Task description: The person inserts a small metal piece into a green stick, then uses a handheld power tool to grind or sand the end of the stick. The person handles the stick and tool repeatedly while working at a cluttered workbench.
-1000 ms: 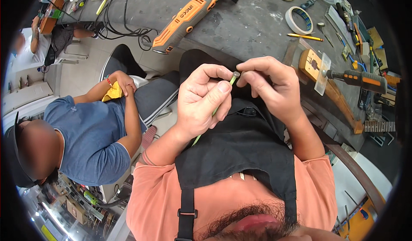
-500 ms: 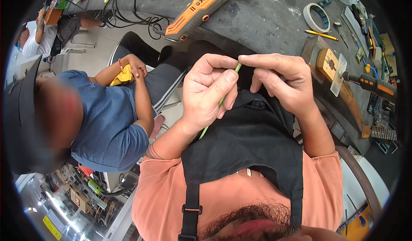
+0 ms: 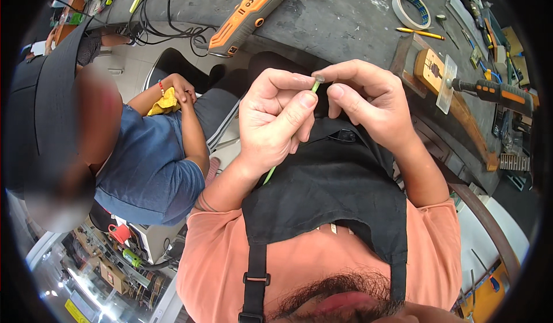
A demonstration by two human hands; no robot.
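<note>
My left hand is closed, pinching a thin green stick-like piece between thumb and index finger. A small greyish end shows at its top; whether the piece is a stick or a wire I cannot tell. Its lower part passes behind my palm and comes out again beside my wrist. My right hand reaches in from the other side, its index fingertip at the grey end. The right thumb is apart from that index finger, and nothing shows gripped between them. Both hands are above my black apron.
On the dark workbench lie an orange power tool, a tape roll and a yellow pencil. A clamp grips a wooden piece at the right edge. Close on my left sits a person holding a yellow cloth.
The right thumb has moved nearer the green piece, whose grey end now shows between the index fingertips. The seated person's head has leaned closer to the bench.
</note>
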